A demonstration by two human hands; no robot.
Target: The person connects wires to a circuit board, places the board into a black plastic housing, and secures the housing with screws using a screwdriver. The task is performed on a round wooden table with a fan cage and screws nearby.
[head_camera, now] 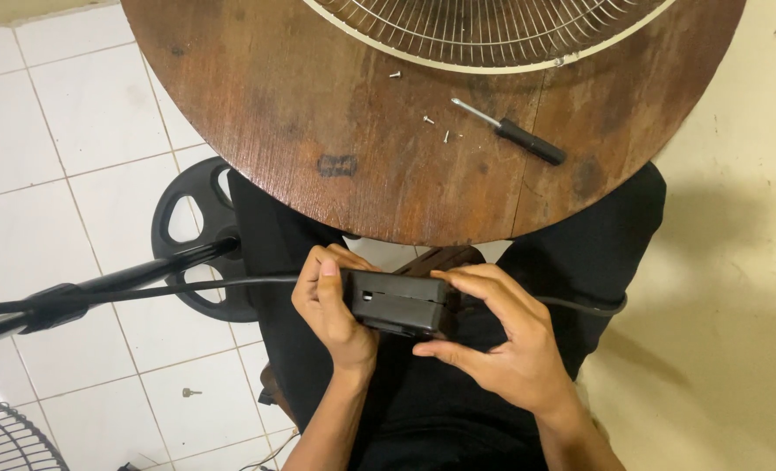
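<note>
The person's got a black plastic box (401, 303) held over the lap, just below the edge of the round wooden table (318, 131). The left hand (331, 305) is wrapped around its left end, thumb on top, and the right hand (501, 336) pinches the right end. One black cable (187, 288) runs out each side. On the table: one screwdriver (514, 133), three loose screws (430, 119) (maybe more, they're tiny), and a fan grille (484, 30). Another screw (190, 392) sits on the tiled floor (74, 113) by a black fan stand (187, 231).
</note>
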